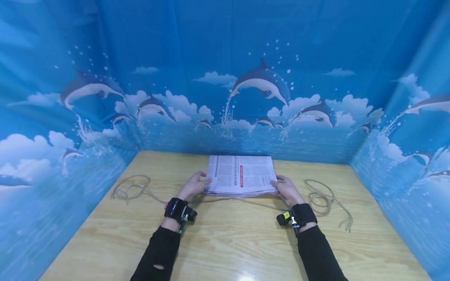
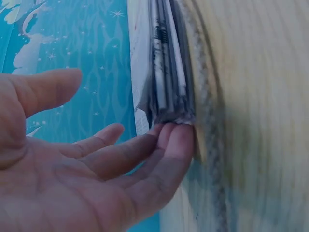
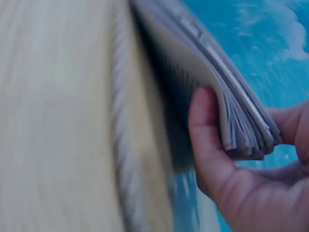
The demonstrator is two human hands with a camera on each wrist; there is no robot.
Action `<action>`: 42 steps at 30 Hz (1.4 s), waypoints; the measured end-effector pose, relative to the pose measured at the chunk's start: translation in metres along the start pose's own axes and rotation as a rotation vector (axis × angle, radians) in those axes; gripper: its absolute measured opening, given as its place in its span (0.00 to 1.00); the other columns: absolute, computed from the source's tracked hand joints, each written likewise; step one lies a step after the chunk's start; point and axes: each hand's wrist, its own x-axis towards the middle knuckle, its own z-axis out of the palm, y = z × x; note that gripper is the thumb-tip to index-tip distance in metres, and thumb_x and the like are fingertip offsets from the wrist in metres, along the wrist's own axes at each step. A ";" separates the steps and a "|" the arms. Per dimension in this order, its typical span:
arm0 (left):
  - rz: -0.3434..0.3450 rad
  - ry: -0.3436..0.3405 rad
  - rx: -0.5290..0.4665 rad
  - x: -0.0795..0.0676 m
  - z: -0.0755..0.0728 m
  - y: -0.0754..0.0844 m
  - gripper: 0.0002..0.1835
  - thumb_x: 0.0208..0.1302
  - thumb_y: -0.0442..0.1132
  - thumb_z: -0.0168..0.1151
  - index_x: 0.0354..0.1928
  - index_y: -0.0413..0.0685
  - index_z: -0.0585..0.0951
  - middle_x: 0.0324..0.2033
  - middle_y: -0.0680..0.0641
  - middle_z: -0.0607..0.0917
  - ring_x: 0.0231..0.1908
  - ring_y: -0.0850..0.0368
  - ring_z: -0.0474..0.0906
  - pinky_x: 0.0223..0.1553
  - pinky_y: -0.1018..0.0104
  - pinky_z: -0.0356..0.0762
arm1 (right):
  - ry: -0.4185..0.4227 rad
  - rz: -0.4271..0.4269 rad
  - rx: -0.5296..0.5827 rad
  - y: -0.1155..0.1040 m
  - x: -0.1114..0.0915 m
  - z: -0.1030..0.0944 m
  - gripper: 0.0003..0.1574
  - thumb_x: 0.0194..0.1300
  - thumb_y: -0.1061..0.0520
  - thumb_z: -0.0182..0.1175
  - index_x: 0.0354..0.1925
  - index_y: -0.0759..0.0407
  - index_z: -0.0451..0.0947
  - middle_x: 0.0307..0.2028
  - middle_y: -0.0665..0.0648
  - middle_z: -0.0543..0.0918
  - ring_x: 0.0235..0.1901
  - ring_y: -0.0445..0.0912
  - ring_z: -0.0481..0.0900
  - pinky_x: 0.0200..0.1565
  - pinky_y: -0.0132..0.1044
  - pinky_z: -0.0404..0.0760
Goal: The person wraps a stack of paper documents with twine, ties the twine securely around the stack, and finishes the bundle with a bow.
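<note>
A folded stack of newspapers (image 1: pixel 242 171) lies toward the far side of the wooden table, printed side up. My left hand (image 1: pixel 192 185) is at its left edge; in the left wrist view, nearly straight fingertips (image 2: pixel 179 140) touch the end of the stack while the thumb stands away from it. On the right edge, my right hand (image 1: pixel 286 189) pinches the newspapers, thumb on top and a finger underneath. That side is lifted off the table in the right wrist view. A thin twisted rope (image 1: pixel 228 199) runs along the near side of the stack.
The rope's left end lies in loose loops (image 1: pixel 131 190), and its right end forms another coil (image 1: pixel 327 201) with frayed tips. A blue dolphin-print curtain (image 1: pixel 211 134) borders the table (image 1: pixel 235 242) at the back and both sides.
</note>
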 end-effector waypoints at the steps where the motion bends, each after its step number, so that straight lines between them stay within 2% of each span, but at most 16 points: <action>1: 0.007 0.002 0.011 0.000 0.000 -0.001 0.29 0.71 0.49 0.55 0.67 0.42 0.65 0.50 0.38 0.78 0.43 0.48 0.78 0.46 0.56 0.77 | 0.011 0.010 0.032 0.000 0.000 0.000 0.42 0.75 0.64 0.46 0.75 0.72 0.35 0.65 0.76 0.62 0.33 0.37 0.80 0.32 0.27 0.79; 3: 0.024 0.005 0.008 -0.001 0.000 -0.004 0.29 0.71 0.49 0.56 0.67 0.40 0.65 0.51 0.37 0.79 0.45 0.47 0.78 0.48 0.54 0.77 | 0.020 0.011 0.083 -0.001 0.000 0.000 0.45 0.73 0.65 0.47 0.75 0.71 0.31 0.65 0.76 0.62 0.31 0.36 0.79 0.30 0.26 0.77; 5: 0.036 0.005 0.010 -0.002 0.000 -0.006 0.30 0.71 0.49 0.57 0.67 0.40 0.65 0.53 0.35 0.79 0.47 0.46 0.78 0.50 0.53 0.77 | -0.018 0.005 0.145 -0.003 -0.002 0.000 0.44 0.72 0.66 0.47 0.74 0.72 0.33 0.61 0.72 0.68 0.33 0.37 0.79 0.36 0.28 0.79; 8: 0.047 0.000 0.022 -0.004 -0.002 -0.009 0.30 0.70 0.48 0.58 0.67 0.41 0.65 0.56 0.34 0.78 0.50 0.46 0.78 0.49 0.54 0.77 | -0.097 0.028 0.332 -0.006 -0.004 0.003 0.36 0.70 0.69 0.45 0.71 0.75 0.46 0.49 0.63 0.79 0.39 0.42 0.83 0.56 0.42 0.78; 11: 0.044 -0.009 0.047 -0.005 -0.004 -0.010 0.30 0.69 0.48 0.59 0.68 0.42 0.65 0.60 0.33 0.76 0.52 0.45 0.78 0.50 0.54 0.77 | -0.151 0.085 0.542 -0.008 -0.005 0.008 0.29 0.68 0.71 0.43 0.66 0.71 0.55 0.44 0.61 0.82 0.46 0.50 0.83 0.67 0.57 0.65; 12: 0.042 -0.013 0.051 -0.005 -0.004 -0.010 0.30 0.69 0.48 0.59 0.68 0.43 0.65 0.61 0.33 0.75 0.53 0.44 0.78 0.50 0.53 0.76 | -0.154 0.102 0.596 -0.008 -0.006 0.009 0.28 0.68 0.71 0.43 0.65 0.70 0.57 0.44 0.62 0.83 0.46 0.52 0.83 0.68 0.59 0.61; 14: 0.038 -0.018 0.054 -0.005 -0.004 -0.009 0.31 0.70 0.48 0.58 0.69 0.43 0.65 0.63 0.32 0.73 0.56 0.42 0.76 0.54 0.49 0.75 | -0.171 0.129 0.659 -0.009 -0.005 0.010 0.29 0.70 0.71 0.42 0.67 0.67 0.55 0.46 0.64 0.82 0.47 0.55 0.83 0.68 0.60 0.61; 19: 0.045 -0.004 0.077 -0.005 -0.002 -0.009 0.30 0.70 0.47 0.58 0.69 0.42 0.65 0.64 0.32 0.72 0.61 0.39 0.73 0.60 0.44 0.70 | -0.234 0.160 0.744 -0.013 -0.008 0.012 0.35 0.73 0.71 0.37 0.75 0.62 0.45 0.56 0.68 0.77 0.53 0.58 0.81 0.67 0.58 0.61; 23: 0.051 0.022 0.099 -0.002 -0.001 -0.011 0.29 0.71 0.49 0.56 0.67 0.41 0.67 0.60 0.34 0.75 0.58 0.41 0.74 0.59 0.46 0.71 | -0.236 0.146 0.858 -0.020 -0.014 0.013 0.38 0.73 0.73 0.37 0.76 0.58 0.42 0.59 0.68 0.73 0.57 0.59 0.78 0.67 0.56 0.63; 27: 0.034 0.022 0.052 -0.002 0.000 -0.012 0.31 0.72 0.55 0.52 0.67 0.42 0.67 0.61 0.36 0.74 0.59 0.41 0.72 0.59 0.46 0.70 | -0.262 0.092 0.968 -0.027 -0.020 0.015 0.39 0.73 0.73 0.37 0.76 0.56 0.40 0.55 0.69 0.75 0.54 0.58 0.80 0.66 0.54 0.67; 29: 0.037 -0.006 -0.030 -0.002 -0.001 -0.012 0.33 0.74 0.56 0.50 0.69 0.40 0.64 0.62 0.35 0.72 0.61 0.40 0.71 0.62 0.46 0.69 | -0.307 0.035 0.989 -0.030 -0.022 0.017 0.40 0.74 0.73 0.36 0.77 0.53 0.38 0.54 0.68 0.76 0.53 0.58 0.81 0.65 0.54 0.69; 32: 0.043 -0.099 -0.242 -0.001 -0.002 -0.011 0.35 0.76 0.52 0.47 0.73 0.36 0.54 0.59 0.33 0.73 0.58 0.37 0.75 0.62 0.45 0.71 | -0.370 -0.059 0.970 -0.035 -0.026 0.021 0.42 0.74 0.73 0.37 0.77 0.49 0.39 0.55 0.65 0.77 0.54 0.57 0.81 0.62 0.54 0.73; 34: 0.032 -0.169 -0.392 0.000 -0.004 -0.010 0.36 0.77 0.47 0.46 0.74 0.34 0.46 0.53 0.36 0.77 0.52 0.40 0.80 0.59 0.48 0.75 | -0.401 -0.118 0.926 -0.036 -0.027 0.021 0.43 0.73 0.73 0.37 0.77 0.48 0.39 0.56 0.63 0.77 0.55 0.57 0.80 0.59 0.54 0.75; 36: 0.010 -0.201 -0.504 0.000 -0.006 -0.010 0.38 0.77 0.43 0.47 0.75 0.32 0.41 0.44 0.41 0.81 0.43 0.47 0.84 0.51 0.57 0.81 | -0.410 -0.152 0.865 -0.036 -0.029 0.020 0.44 0.73 0.74 0.38 0.77 0.49 0.39 0.56 0.62 0.78 0.55 0.57 0.81 0.57 0.54 0.77; 39: 0.000 -0.191 -0.567 0.001 -0.008 -0.009 0.38 0.75 0.40 0.50 0.73 0.29 0.43 0.35 0.49 0.82 0.33 0.60 0.83 0.39 0.70 0.81 | -0.418 -0.167 0.756 -0.034 -0.030 0.015 0.45 0.71 0.75 0.40 0.77 0.50 0.40 0.56 0.59 0.79 0.55 0.55 0.81 0.55 0.53 0.78; 42: -0.001 -0.190 -0.602 0.002 -0.009 -0.008 0.33 0.74 0.40 0.53 0.70 0.26 0.53 0.31 0.51 0.84 0.29 0.64 0.83 0.32 0.75 0.80 | -0.417 -0.171 0.628 -0.031 -0.029 0.010 0.47 0.68 0.76 0.43 0.77 0.50 0.42 0.55 0.55 0.80 0.54 0.53 0.82 0.54 0.49 0.80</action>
